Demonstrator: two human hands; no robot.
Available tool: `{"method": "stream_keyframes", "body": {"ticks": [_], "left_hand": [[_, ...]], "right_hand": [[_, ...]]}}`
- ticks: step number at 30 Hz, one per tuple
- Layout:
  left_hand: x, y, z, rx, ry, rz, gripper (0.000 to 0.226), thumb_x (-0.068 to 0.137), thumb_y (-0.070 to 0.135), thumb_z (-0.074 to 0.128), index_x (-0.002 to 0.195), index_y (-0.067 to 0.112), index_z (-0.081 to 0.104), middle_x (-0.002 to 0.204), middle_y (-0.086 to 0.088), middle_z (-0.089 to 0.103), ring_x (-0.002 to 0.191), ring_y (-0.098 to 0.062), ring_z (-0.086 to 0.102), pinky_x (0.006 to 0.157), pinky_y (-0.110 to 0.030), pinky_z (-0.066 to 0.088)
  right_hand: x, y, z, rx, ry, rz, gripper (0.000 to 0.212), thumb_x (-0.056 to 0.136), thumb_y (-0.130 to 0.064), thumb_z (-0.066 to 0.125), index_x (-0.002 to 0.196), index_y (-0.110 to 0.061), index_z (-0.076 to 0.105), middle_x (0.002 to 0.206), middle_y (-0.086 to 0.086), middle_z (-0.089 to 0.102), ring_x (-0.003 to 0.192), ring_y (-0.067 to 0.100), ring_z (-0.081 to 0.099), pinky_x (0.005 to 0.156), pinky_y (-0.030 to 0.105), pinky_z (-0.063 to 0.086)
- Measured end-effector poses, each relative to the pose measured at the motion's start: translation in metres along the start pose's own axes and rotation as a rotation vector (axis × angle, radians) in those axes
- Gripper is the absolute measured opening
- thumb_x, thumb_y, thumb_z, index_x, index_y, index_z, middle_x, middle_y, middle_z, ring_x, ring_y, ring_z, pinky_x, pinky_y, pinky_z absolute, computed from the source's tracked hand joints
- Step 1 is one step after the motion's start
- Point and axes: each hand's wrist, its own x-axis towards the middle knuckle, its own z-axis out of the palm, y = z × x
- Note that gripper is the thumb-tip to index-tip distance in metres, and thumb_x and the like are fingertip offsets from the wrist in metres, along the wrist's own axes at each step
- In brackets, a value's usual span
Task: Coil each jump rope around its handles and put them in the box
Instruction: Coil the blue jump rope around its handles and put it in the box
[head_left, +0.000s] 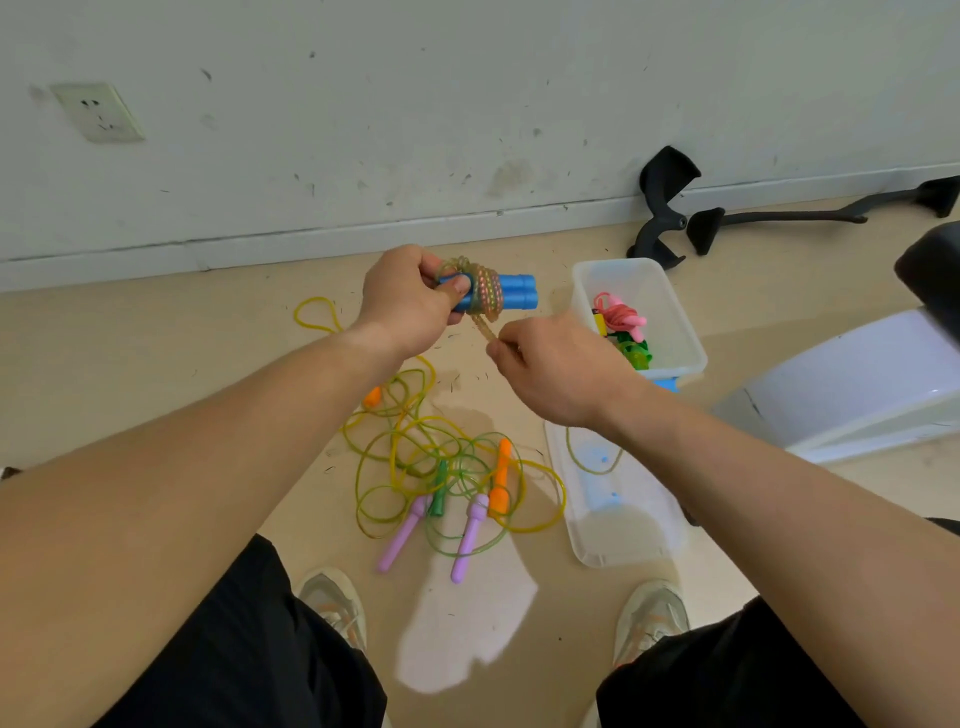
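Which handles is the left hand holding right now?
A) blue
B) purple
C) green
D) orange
A: the left hand grips the blue handles with the rope coiled round them, and the right hand pinches the rope's loose end. The purple handles, orange handle and green handle lie on the floor.

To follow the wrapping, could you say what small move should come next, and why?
Probably the right hand tucks the short rope tail it pinches under the coils, since the rest already wraps the blue handles the left hand holds.
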Motion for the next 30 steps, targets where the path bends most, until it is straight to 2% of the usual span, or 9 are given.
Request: {"method": "stream_keyframes", "body": {"ticks": [6,11,16,18,20,22,24,27,30], "left_hand": [[0.001,0.0,-0.002,-0.123,-0.059,-0.095,0.011,0.094,0.012,0.067,0.085,0.009,0.061,0.098,-0.012,0.063,0.074,-0.016,0.069,0.064,-0.021,0.059],[0.001,-0.007,-0.001,0.119,-0.012,-0.006,0.011,0.092,0.015,0.069,0.092,0.012,0.059,0.087,-0.006,0.065,0.068,-0.016,0.071,0.074,-0.035,0.061],[-0.002,-0.007,0.002,0.422,0.001,0.209,0.022,0.089,0.02,0.071,0.079,0.025,0.052,0.082,-0.003,0.067,0.08,-0.023,0.069,0.076,-0.036,0.053],[-0.003,-0.006,0.003,0.436,-0.051,0.238,0.021,0.088,0.02,0.073,0.08,0.024,0.054,0.079,-0.001,0.067,0.077,-0.02,0.069,0.074,-0.035,0.054],[-0.006,-0.003,0.002,0.421,-0.158,0.269,0.02,0.086,0.017,0.076,0.081,0.023,0.057,0.073,0.003,0.067,0.068,-0.013,0.071,0.07,-0.032,0.056],[-0.008,0.003,0.001,0.384,-0.292,0.272,0.02,0.084,0.012,0.077,0.08,0.021,0.06,0.074,0.002,0.069,0.064,-0.013,0.072,0.068,-0.034,0.06],[-0.01,0.006,-0.002,0.327,-0.425,0.252,0.021,0.084,0.007,0.077,0.08,0.02,0.06,0.078,-0.003,0.07,0.065,-0.019,0.073,0.068,-0.038,0.062],[-0.015,0.01,-0.003,0.214,-0.578,0.221,0.021,0.085,-0.001,0.072,0.081,0.014,0.058,0.079,-0.007,0.068,0.062,-0.014,0.071,0.061,-0.027,0.06],[-0.016,0.014,-0.005,0.067,-0.614,0.174,0.02,0.087,-0.005,0.067,0.081,0.011,0.056,0.084,-0.009,0.065,0.062,-0.011,0.07,0.059,-0.021,0.057]], "right_hand": [[-0.005,-0.001,0.014,-0.069,-0.186,0.027,0.034,0.105,-0.036,0.033,0.079,-0.017,0.044,0.087,0.009,0.053,0.078,0.03,0.05,0.067,0.035,0.039],[-0.003,0.001,0.005,-0.055,-0.139,0.026,0.041,0.104,-0.036,0.035,0.067,-0.019,0.038,0.074,0.004,0.048,0.075,0.03,0.05,0.065,0.034,0.037],[-0.002,0.006,-0.017,-0.095,-0.035,-0.081,0.042,0.103,-0.041,0.04,0.066,-0.022,0.038,0.067,0.001,0.043,0.07,0.029,0.049,0.053,0.033,0.028],[0.0,0.014,-0.027,-0.082,0.01,-0.089,0.036,0.101,-0.044,0.047,0.07,-0.026,0.049,0.062,-0.005,0.045,0.068,0.026,0.048,0.051,0.032,0.029],[0.003,0.026,-0.033,0.01,0.046,-0.082,0.029,0.095,-0.049,0.059,0.076,-0.027,0.064,0.059,-0.008,0.05,0.067,0.023,0.054,0.057,0.033,0.039],[0.005,0.04,-0.035,0.176,0.064,-0.05,0.031,0.083,-0.05,0.074,0.076,-0.021,0.069,0.064,-0.007,0.06,0.067,0.016,0.058,0.061,0.033,0.046],[0.006,0.052,-0.038,0.308,0.082,-0.015,0.032,0.074,-0.046,0.083,0.075,-0.017,0.07,0.067,-0.005,0.063,0.06,0.007,0.056,0.057,0.025,0.045],[0.005,0.063,-0.04,0.442,0.046,0.038,0.031,0.075,-0.036,0.085,0.078,-0.009,0.069,0.065,-0.002,0.056,0.045,0.003,0.048,0.044,0.013,0.037],[0.005,0.068,-0.035,0.552,0.006,0.057,0.023,0.081,-0.032,0.08,0.078,-0.012,0.069,0.066,-0.001,0.057,0.047,0.002,0.047,0.044,0.01,0.036]]}}
